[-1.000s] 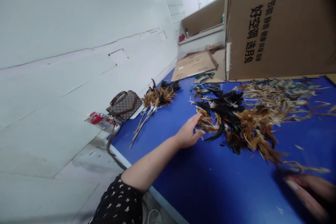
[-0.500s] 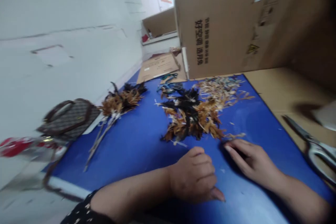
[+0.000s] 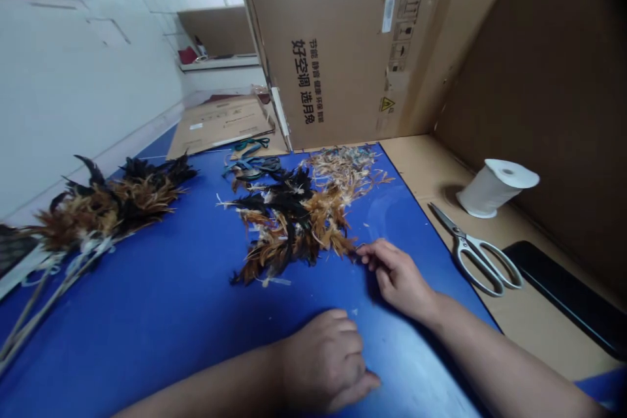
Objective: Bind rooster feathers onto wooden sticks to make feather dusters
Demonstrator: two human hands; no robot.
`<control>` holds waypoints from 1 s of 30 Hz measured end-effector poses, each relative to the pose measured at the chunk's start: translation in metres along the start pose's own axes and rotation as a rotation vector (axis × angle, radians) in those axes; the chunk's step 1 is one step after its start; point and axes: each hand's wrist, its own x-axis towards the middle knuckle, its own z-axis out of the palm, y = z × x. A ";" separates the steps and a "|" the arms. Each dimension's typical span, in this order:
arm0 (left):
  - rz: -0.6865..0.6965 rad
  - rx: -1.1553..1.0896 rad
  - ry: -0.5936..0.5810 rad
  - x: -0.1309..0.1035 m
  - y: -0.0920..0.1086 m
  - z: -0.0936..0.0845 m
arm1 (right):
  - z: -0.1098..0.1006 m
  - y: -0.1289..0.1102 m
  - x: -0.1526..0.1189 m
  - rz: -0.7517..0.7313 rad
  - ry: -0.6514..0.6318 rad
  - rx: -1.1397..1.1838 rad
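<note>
My left hand [image 3: 327, 359] is curled into a fist over the blue table [image 3: 206, 313], its back toward me. Whatever its fingers may hold is hidden. My right hand [image 3: 399, 277] reaches to the near right edge of a pile of brown and black feathers [image 3: 279, 235]. Its fingertips touch the brown feathers there, with the thumb apart from them. Behind that pile lie pale, wispy feathers [image 3: 343, 170] and bluish dark feathers [image 3: 255, 166]. At the left, a bundle of brown and black feathers [image 3: 108, 202] is tied on pale sticks [image 3: 53, 300].
Scissors [image 3: 477, 255] lie on cardboard at the right, beside a white spool [image 3: 499, 186] and a black flat object [image 3: 568, 294]. A large cardboard box [image 3: 343, 78] stands behind the feathers. Flat cardboard [image 3: 220, 121] lies at the back left.
The view has turned right, bringing the spool and the black object into sight. My right hand has moved up to the feather pile's edge. My left hand remains curled.
</note>
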 end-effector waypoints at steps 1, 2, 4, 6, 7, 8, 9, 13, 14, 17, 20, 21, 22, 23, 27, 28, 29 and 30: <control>-0.010 -0.009 0.000 0.001 -0.002 -0.002 | 0.000 0.000 0.000 0.004 0.006 0.002; -0.013 -0.022 0.008 0.002 -0.003 -0.003 | 0.000 0.000 0.000 0.007 0.014 0.001; -0.010 -0.048 0.037 0.003 -0.006 -0.003 | 0.000 0.000 0.000 0.009 0.023 -0.001; -0.009 -0.069 0.058 0.003 -0.007 -0.001 | -0.001 0.000 0.001 0.012 0.014 0.005; -0.011 -0.078 0.067 0.003 -0.007 0.000 | -0.002 0.000 0.001 0.012 -0.001 0.007; -0.014 -0.084 0.074 0.003 -0.008 0.000 | -0.003 -0.001 0.001 0.010 -0.019 0.008; -0.016 -0.090 0.076 0.002 -0.008 0.000 | -0.003 -0.001 0.002 0.007 -0.038 0.007; -0.025 -0.104 0.052 0.000 -0.008 -0.001 | -0.005 -0.003 0.003 -0.005 -0.106 -0.005; -0.028 -0.110 0.040 -0.001 -0.008 -0.001 | -0.006 -0.004 0.003 -0.007 -0.113 -0.012; -0.041 -0.126 0.002 -0.001 -0.008 -0.003 | -0.005 -0.005 0.003 -0.009 -0.104 -0.040; -0.049 -0.145 -0.020 -0.001 -0.008 -0.005 | -0.005 -0.004 0.002 0.000 -0.069 -0.064; -0.051 -0.151 -0.020 -0.001 -0.007 -0.006 | -0.004 -0.003 0.001 0.004 -0.062 -0.069; -0.053 -0.157 -0.020 -0.001 -0.007 -0.006 | -0.004 -0.002 0.001 0.006 -0.057 -0.073; -0.054 -0.160 -0.020 -0.001 -0.007 -0.006 | -0.004 -0.001 0.001 0.007 -0.054 -0.076; -0.059 -0.155 -0.026 -0.001 -0.007 -0.008 | -0.004 0.000 0.001 0.011 -0.060 -0.081; -0.057 -0.157 -0.018 -0.001 -0.007 -0.008 | -0.004 0.000 0.001 0.014 -0.066 -0.081; -0.056 -0.160 -0.007 -0.001 -0.008 -0.008 | -0.004 -0.001 0.002 0.019 -0.074 -0.082; -0.055 -0.163 0.004 -0.001 -0.008 -0.008 | -0.005 -0.001 0.002 0.022 -0.081 -0.083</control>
